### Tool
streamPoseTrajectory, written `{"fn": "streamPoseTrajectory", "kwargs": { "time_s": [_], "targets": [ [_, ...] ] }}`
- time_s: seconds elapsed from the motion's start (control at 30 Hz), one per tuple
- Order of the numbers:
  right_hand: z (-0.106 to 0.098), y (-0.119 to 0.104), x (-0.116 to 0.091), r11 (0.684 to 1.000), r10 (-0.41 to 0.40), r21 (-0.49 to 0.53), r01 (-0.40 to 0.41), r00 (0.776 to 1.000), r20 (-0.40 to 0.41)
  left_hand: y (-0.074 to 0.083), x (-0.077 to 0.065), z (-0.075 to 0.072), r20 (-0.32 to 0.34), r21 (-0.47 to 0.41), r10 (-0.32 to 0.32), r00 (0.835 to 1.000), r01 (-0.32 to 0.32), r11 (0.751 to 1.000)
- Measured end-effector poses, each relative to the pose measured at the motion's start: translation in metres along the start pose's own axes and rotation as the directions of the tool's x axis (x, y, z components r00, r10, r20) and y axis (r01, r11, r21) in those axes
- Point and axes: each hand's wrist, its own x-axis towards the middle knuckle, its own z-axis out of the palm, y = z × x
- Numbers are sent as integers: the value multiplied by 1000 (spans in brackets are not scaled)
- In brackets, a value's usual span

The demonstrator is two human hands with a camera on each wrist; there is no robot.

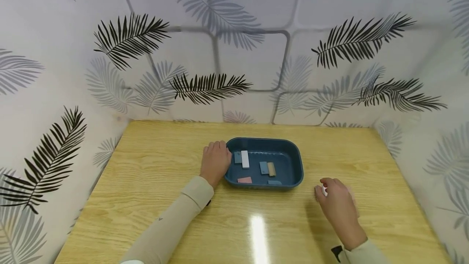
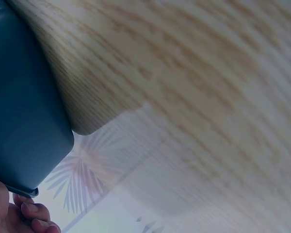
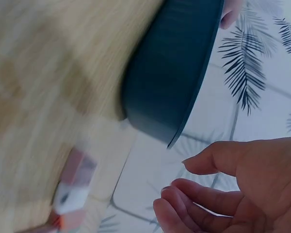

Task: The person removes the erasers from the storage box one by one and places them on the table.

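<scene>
A dark blue rectangular plastic basin (image 1: 264,184) stands on the wooden table. My left hand (image 1: 215,162) grips its left rim, fingers curled over the edge; in the left wrist view its fingertips (image 2: 31,208) show at the rim. Inside lie a white block (image 1: 245,159), a tan block (image 1: 271,169), a pink block (image 1: 244,180) and several blue blocks (image 1: 264,168). To the right of the basin, my right hand (image 1: 338,205) hovers with loosely bent fingers, thumb apart from them and nothing between. Below it on the table sits a row of pink, white and orange blocks (image 3: 72,196), mostly hidden in the head view.
The wooden table (image 1: 154,154) runs back to a wall (image 1: 249,60) with a leaf print, and similar printed walls stand at both sides. A bright light reflection lies on the tabletop in front of the basin.
</scene>
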Motion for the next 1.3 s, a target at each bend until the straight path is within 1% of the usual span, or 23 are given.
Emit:
{"fn": "streamPoseTrajectory", "kwargs": {
  "time_s": [0.1,0.27,0.4,0.5,0.6,0.73,0.83,0.9,1.1,1.17,1.3],
  "targets": [
    [10,-10,7,999,7,44,-9,999,37,0,-1,2,-7,3,1,1000,-1,1000],
    [26,-27,20,997,-3,80,-5,995,98,-1,-3,5,-44,2,15,999,-15,1000],
    [33,-39,30,999,-22,47,16,990,137,-1,-3,7,-57,21,30,998,-29,999],
    [36,-48,38,1000,-23,13,22,986,167,-2,-3,7,-54,29,33,998,-32,999],
    [41,-56,47,1000,-18,28,13,975,223,-2,-2,6,-51,30,28,998,-27,999],
    [52,-62,57,998,-8,67,-14,949,316,-2,-2,4,-37,15,15,999,-14,1000],
    [62,-65,60,996,6,80,-37,934,357,-1,-2,4,-26,-1,11,1000,-11,1000],
    [67,-66,61,995,16,88,-52,929,370,0,-3,4,-28,-3,14,999,-15,1000],
    [77,-69,66,993,41,92,-78,936,351,-2,-2,6,-74,8,29,997,-29,1000],
    [79,-70,69,992,59,87,-96,931,360,-2,-1,7,-83,18,29,996,-28,999],
    [83,-71,74,990,91,65,-126,917,387,-2,0,4,-66,22,22,998,-20,1000]
  ]
}}
